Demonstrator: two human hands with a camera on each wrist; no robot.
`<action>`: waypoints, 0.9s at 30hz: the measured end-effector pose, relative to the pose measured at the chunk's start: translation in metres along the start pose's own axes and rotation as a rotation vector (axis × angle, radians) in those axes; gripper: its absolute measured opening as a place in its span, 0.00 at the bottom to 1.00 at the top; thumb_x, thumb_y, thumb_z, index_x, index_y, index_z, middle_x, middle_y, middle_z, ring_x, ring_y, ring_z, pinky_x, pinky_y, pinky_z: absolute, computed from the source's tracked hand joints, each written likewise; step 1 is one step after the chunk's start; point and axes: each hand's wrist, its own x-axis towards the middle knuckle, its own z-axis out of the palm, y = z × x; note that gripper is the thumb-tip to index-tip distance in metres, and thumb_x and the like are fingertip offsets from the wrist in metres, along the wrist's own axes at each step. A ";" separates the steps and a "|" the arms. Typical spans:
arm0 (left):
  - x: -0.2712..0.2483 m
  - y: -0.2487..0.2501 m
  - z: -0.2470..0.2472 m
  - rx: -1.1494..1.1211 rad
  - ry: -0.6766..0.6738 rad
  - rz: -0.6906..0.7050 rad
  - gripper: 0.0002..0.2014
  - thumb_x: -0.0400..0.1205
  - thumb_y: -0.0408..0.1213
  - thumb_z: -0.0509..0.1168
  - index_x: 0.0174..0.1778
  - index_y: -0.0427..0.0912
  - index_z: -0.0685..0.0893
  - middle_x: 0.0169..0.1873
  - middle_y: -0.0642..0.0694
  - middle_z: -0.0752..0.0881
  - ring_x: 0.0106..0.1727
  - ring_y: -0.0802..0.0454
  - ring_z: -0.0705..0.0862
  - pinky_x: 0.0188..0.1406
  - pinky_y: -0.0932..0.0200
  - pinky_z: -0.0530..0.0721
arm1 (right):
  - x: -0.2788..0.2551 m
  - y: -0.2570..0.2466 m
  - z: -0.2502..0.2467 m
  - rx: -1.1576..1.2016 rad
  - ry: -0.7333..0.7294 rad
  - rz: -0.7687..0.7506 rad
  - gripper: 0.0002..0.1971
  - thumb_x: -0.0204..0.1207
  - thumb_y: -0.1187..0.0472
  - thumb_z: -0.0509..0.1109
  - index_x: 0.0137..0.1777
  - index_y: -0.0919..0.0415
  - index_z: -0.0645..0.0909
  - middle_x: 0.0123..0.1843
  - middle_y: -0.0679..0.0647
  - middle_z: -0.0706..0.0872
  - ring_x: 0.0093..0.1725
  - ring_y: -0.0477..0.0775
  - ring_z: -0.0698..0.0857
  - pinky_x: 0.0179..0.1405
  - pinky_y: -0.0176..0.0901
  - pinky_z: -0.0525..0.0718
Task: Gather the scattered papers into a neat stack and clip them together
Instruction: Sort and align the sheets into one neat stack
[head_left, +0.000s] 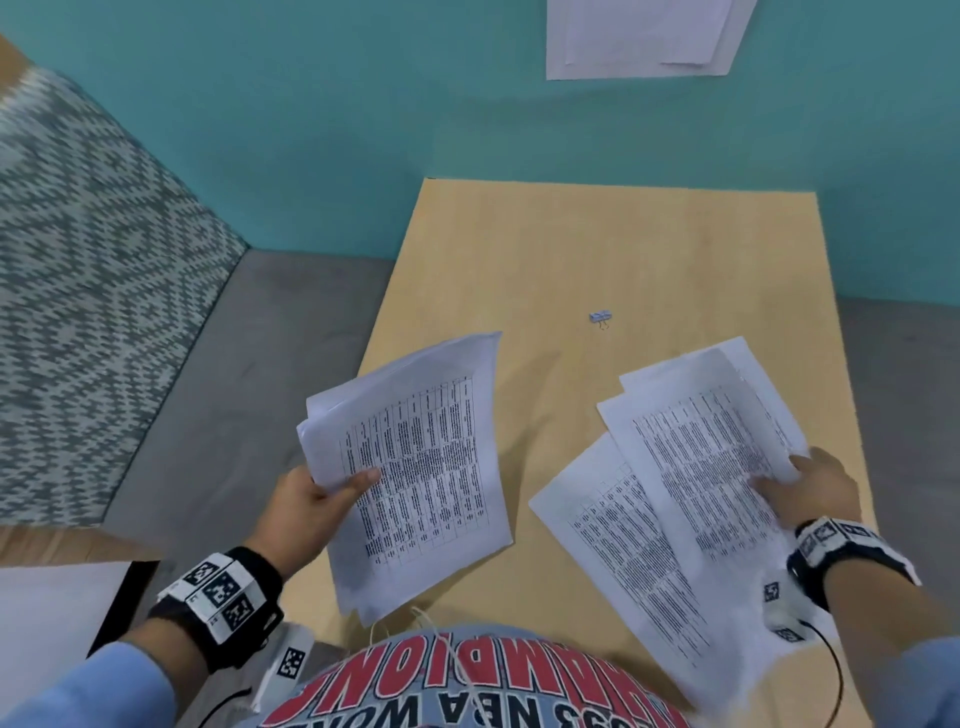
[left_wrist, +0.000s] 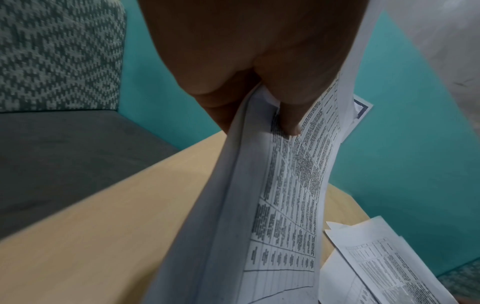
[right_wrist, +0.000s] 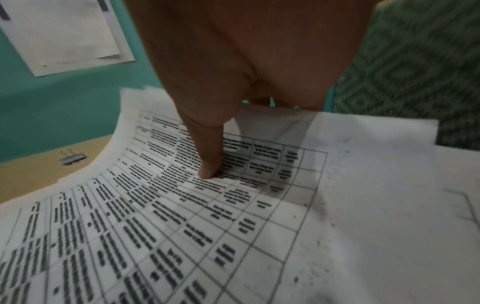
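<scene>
My left hand (head_left: 332, 491) grips a bundle of printed sheets (head_left: 415, 467) at its left edge, thumb on top, lifted over the table's left side; in the left wrist view the thumb (left_wrist: 288, 115) pinches the same sheets (left_wrist: 285, 205). My right hand (head_left: 800, 488) holds a fanned set of printed papers (head_left: 691, 493) at its right edge, thumb (right_wrist: 207, 160) pressed on the top sheet (right_wrist: 182, 226), fingers hidden beneath. A small silver binder clip (head_left: 600, 317) lies on the wooden table (head_left: 597, 244) beyond both bundles, also seen as binder clip (right_wrist: 72, 158).
The small table stands against a teal wall (head_left: 363, 130) with paper sheets (head_left: 644, 36) pinned to it. A grey sofa seat (head_left: 249, 353) with a patterned cushion (head_left: 88, 270) lies to the left. A white surface (head_left: 47, 618) sits at the lower left.
</scene>
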 end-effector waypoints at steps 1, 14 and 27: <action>-0.003 0.001 0.005 -0.014 0.004 -0.011 0.08 0.81 0.48 0.78 0.51 0.69 0.94 0.55 0.59 0.97 0.59 0.54 0.95 0.62 0.43 0.92 | 0.003 0.000 -0.002 -0.028 -0.005 -0.019 0.33 0.67 0.49 0.87 0.67 0.70 0.88 0.79 0.67 0.78 0.71 0.73 0.82 0.71 0.63 0.83; 0.000 0.027 0.075 0.041 -0.068 0.008 0.23 0.78 0.61 0.76 0.57 0.47 0.95 0.54 0.43 0.97 0.56 0.39 0.95 0.61 0.30 0.92 | -0.022 -0.001 -0.060 0.357 -0.088 -0.166 0.35 0.75 0.69 0.82 0.77 0.59 0.68 0.53 0.54 0.80 0.43 0.60 0.83 0.34 0.43 0.78; 0.013 0.041 0.076 -0.059 -0.036 0.021 0.13 0.79 0.55 0.78 0.52 0.52 0.95 0.50 0.50 0.98 0.53 0.47 0.97 0.60 0.34 0.93 | -0.072 0.026 -0.117 0.491 -0.650 -0.281 0.12 0.78 0.59 0.81 0.61 0.50 0.92 0.55 0.47 0.98 0.56 0.52 0.96 0.61 0.53 0.89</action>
